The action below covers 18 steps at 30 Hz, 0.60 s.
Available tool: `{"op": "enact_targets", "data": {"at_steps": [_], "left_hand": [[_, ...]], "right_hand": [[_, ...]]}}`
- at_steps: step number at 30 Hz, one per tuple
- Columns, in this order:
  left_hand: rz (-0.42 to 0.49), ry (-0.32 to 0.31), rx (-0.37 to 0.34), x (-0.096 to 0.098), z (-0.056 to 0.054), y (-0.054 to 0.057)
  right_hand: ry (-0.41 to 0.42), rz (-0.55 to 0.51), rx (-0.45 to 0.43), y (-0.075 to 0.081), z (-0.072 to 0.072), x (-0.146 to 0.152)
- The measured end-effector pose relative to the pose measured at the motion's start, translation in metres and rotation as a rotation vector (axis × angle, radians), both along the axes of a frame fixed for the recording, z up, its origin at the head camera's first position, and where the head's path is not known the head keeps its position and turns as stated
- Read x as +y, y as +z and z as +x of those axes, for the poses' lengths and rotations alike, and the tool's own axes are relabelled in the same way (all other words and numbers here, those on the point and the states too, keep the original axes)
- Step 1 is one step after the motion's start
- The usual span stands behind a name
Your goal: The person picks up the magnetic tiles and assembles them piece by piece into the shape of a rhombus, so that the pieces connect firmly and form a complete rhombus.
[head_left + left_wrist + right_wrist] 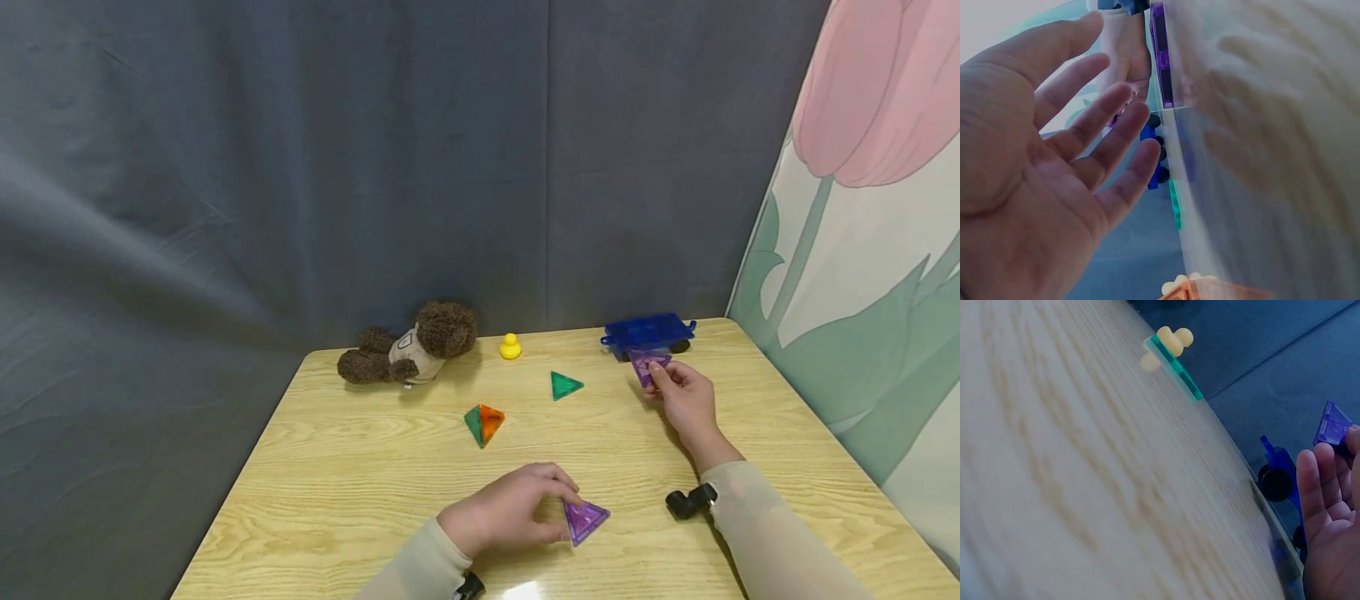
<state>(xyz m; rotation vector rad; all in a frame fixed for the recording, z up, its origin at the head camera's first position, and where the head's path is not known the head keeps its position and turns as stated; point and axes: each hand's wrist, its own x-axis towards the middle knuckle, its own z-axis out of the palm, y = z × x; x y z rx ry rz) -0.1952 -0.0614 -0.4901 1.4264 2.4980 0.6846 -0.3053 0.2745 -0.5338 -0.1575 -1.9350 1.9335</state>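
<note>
My right hand [686, 404] pinches a translucent purple triangle tile [647, 365] between thumb and fingers. This tile [1334, 425] is raised in the right wrist view, just in front of the blue wheeled car base [648, 332]. Low in the head view, a second purple triangle tile [586, 522] lies on the table at the fingertips of my left hand [517, 508]. The left wrist view shows that hand [1047, 162] with its fingers spread and relaxed, gripping nothing, and the flat tile [1161, 59] beyond them.
A green triangle tile [565, 386] lies flat mid-table. Left of it stands a small green and orange pyramid of tiles [491, 423]. Along the back are a brown teddy bear [446, 332] on its side and a yellow rubber duck [510, 347]. A dark curtain [420, 167] hangs behind the table.
</note>
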Motion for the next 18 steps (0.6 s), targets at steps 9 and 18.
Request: {"op": "enact_targets", "data": {"at_steps": [9,18], "left_hand": [[-0.127,-0.060,0.072,0.0033,0.0041,-0.0004],[-0.155,-0.030,0.122,0.0017,0.0024,-0.0026]], "right_hand": [[-0.019,-0.012,-0.013,-0.0031,-0.0025,0.0014],[0.015,0.002,-0.002,-0.0040,-0.0031,0.0016]]}}
